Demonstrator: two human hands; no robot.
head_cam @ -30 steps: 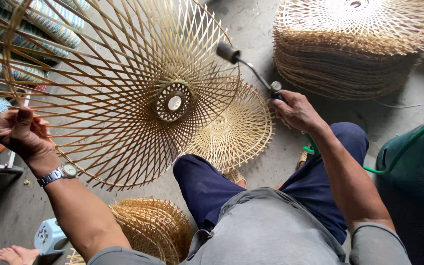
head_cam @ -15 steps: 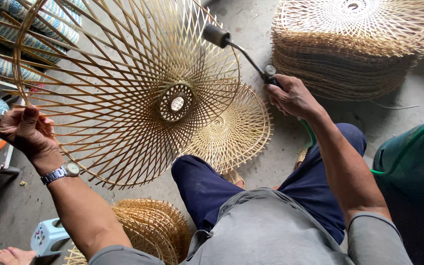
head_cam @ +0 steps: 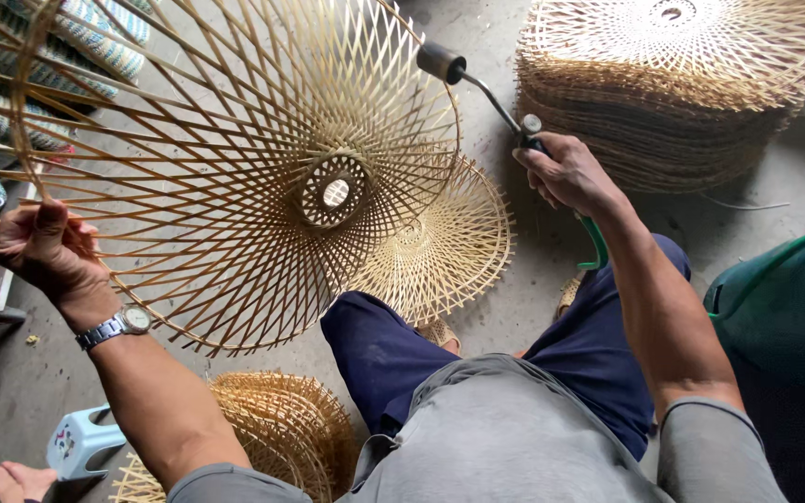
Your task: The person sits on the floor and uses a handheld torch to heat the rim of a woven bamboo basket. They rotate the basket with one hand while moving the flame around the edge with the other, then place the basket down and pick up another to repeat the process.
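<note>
We're looking down at a big open-weave bamboo shade [head_cam: 235,168], held up off the floor and tilted toward us, its small centre ring facing the camera. It looks light for its spread, we'd say, all thin splints with more air than wood, springy more than stiff, and easy to crack if squeezed mid-weave. The rim hoop seems the sound place to take it, and that's where our left hand [head_cam: 44,251] has it: fingers curled closed around the edge at the lower left, thumb up over a splint, wristwatch [head_cam: 115,326] showing just below.

Over on the other side, our right hand [head_cam: 566,172] is wrapped tight round the grip of a metal torch wand [head_cam: 482,88], fist closed, no gap between the fingers. The dark nozzle sits just beside the shade's far rim; whether it touches, we can't tell. A green hose [head_cam: 596,251] trails down from the hand past our knee.

A smaller woven disc [head_cam: 449,247] lies on the concrete under the shade, and a tall stack of finished shades [head_cam: 673,84] stands well apart at upper right.
</note>
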